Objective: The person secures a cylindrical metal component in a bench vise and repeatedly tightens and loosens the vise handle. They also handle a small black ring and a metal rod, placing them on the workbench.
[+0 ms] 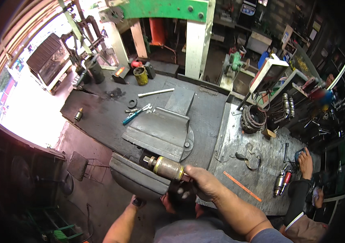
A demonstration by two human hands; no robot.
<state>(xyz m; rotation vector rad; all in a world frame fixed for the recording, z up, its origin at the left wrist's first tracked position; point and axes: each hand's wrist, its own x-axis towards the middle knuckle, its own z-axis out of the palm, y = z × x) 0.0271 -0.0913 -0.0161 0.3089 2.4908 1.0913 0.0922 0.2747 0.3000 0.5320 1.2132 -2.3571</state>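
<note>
the brownish cylindrical metal rotor (pixel 168 167) looks matt and rough — its toothed metal shaft end (pixel 148 160) shinier. the dark grey metal vise (pixel 156 133) is smooth, the silvery metal benchtop (pixel 233 139) scuffed.

Brown-grey motor armature (pixel 167 167) with yellow bands (pixel 157 165), dark grey bench vise (pixel 156 129), teal-handled wrench (pixel 132 117), orange strip (pixel 242 186), red-handled screwdriver (pixel 287 177), yellow can (pixel 141 76), green press beam (pixel 164 10)
</note>
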